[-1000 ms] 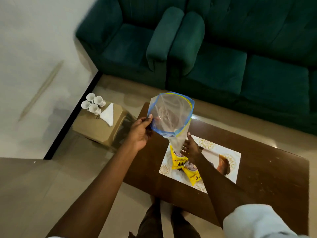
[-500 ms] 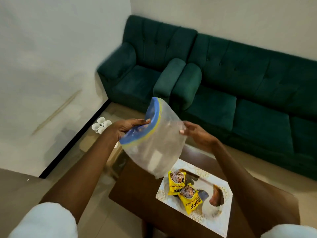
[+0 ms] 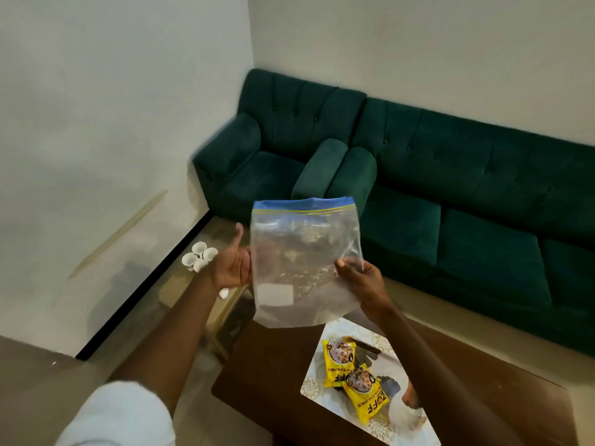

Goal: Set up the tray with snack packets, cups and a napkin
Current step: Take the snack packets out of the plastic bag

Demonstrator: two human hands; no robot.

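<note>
Since a sec ago, zip bag (image 3: 306,265) flattened, pinched by right hand (image 3: 362,280); left hand (image 3: 233,268) was open beside it. Two snack packets (image 3: 352,373) on tray (image 3: 314,386) at 5 o'clock; cups (image 3: 199,256), napkin left.

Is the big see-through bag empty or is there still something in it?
Empty, it looks like. The bag hangs flat and clear between both hands, and two yellow snack packets already lie on the tray.
</note>
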